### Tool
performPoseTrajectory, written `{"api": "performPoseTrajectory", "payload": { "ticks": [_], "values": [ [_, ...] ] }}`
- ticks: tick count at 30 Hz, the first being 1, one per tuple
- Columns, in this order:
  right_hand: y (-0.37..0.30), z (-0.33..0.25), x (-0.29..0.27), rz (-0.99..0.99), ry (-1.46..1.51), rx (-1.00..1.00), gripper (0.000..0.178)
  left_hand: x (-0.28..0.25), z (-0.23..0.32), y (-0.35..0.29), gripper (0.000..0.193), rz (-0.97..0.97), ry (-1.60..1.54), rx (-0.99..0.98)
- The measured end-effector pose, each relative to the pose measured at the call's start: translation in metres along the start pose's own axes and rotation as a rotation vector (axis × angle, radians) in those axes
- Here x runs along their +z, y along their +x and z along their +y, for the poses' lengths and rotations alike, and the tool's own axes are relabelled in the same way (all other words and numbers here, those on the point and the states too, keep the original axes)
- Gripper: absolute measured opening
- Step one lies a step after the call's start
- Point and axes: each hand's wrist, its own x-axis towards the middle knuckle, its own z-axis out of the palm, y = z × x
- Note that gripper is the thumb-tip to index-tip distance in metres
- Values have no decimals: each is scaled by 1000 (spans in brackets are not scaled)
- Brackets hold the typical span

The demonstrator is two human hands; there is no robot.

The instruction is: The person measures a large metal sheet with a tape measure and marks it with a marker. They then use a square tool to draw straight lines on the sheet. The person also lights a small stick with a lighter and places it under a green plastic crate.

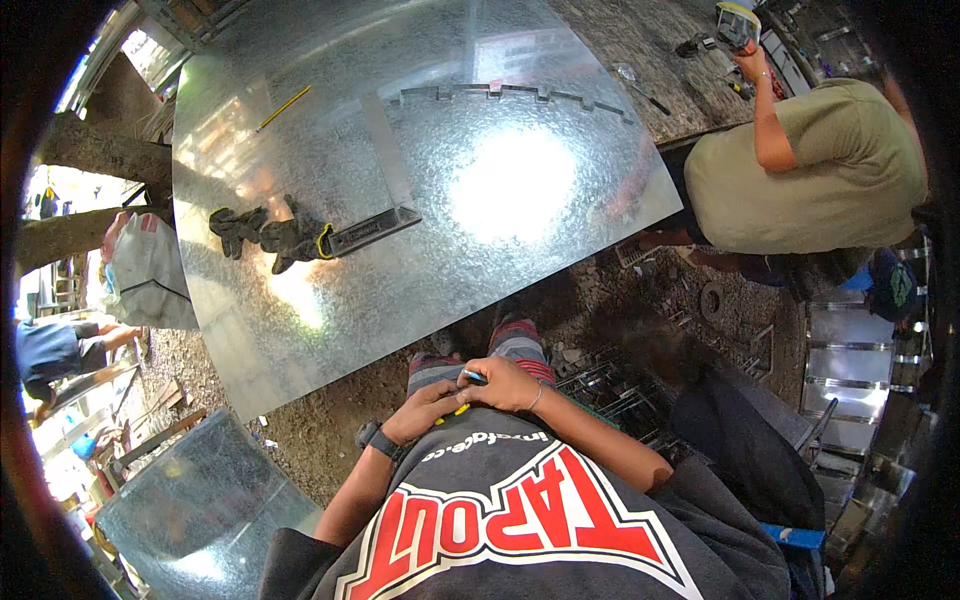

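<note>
From my end of the feed, the nearest thing is the wearer's dark shirt [480, 490], printed in red and white, on the near side of the sheet [330, 120], the big shiny metal one I take my bearings from. Both hands meet at the waist, short of the sheet's near edge and not touching it. The right hand [512, 383] has its fingers curled closed, gripping a small blue piece [476, 378], too small for me to identify. The left hand [428, 410] lies against it with fingers bent, and a yellow piece [461, 409] shows at its fingertips; whether it grips that, I cannot tell. A watch [378, 440] sits on the left wrist. Striped shorts [525, 345] show between the hands and the sheet.

Near the sheet's near left corner I see a smaller panel [200, 500], also metal. On the left part of the sheet lie dark gloves [290, 238], a yellow cuff by the handle of a square [375, 232], whose blade points toward the sheet's far side. Beside the sheet's left edge stands a pale sack [150, 265]. Farther up the sheet, at left, is a pencil [283, 108]; a notched strip [470, 92] arcs across its right half. Right of the sheet, a co-worker [810, 175] in an olive shirt holds up a yellow-rimmed thing [738, 25].
</note>
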Motion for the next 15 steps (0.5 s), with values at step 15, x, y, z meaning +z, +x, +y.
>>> {"api": "performPoseTrajectory", "payload": {
  "ticks": [15],
  "values": [
    [11,36,-64,-271,-44,25,35,45,22,34,40,241,316,73]
  ]
}}
